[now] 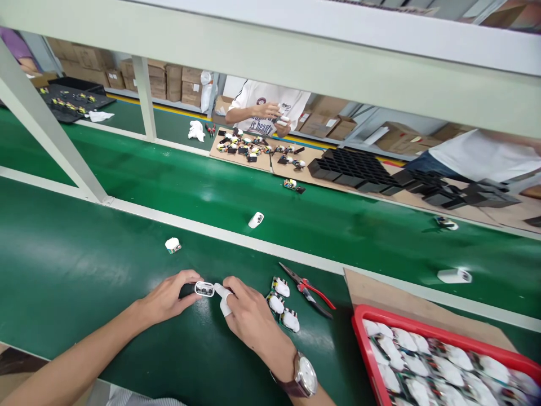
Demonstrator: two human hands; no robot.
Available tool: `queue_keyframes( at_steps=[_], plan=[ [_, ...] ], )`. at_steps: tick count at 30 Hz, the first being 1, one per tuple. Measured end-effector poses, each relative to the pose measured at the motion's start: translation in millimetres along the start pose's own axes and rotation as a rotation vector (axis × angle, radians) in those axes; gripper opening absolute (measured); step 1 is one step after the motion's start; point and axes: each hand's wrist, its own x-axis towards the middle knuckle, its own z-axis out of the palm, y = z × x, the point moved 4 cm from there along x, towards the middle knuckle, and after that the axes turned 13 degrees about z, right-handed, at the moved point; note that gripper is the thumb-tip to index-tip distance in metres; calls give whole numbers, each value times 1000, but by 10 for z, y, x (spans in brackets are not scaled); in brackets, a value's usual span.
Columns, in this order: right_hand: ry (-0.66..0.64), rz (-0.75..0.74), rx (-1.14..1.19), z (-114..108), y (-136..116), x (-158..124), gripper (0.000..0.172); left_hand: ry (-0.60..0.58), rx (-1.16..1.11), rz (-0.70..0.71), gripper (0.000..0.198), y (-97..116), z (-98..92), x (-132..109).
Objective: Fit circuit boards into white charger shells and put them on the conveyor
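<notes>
My left hand (174, 294) grips a small casing (205, 289) with a white rim and dark body, its oval end turned to the right and metal parts showing inside. Close to that end, my right hand (249, 313) has its fingers curled together, with white covers on the fingertips; whatever they pinch, if anything, is hidden. Three white-topped circuit assemblies (289, 321) lie right of my right hand. Beside them rest red-and-black long-nose pliers (305, 286), jaws toward the upper left. A single white-topped piece (173, 245) sits beyond my left hand.
At lower right, a red tray (364, 344) holds many white-topped assemblies. White casings (256, 220) and loose assemblies (292, 185) lie on the green belt (190, 180). A metal post (51, 118) and overhead beam (270, 51) cross the view. Co-workers sit opposite, near black trays (355, 169).
</notes>
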Motion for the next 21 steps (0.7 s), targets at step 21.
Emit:
queue_keyframes(
  at_steps=[21],
  plan=[
    [117, 332, -115, 442, 316, -101, 36, 93, 235, 431, 33, 391, -96, 118]
  ],
)
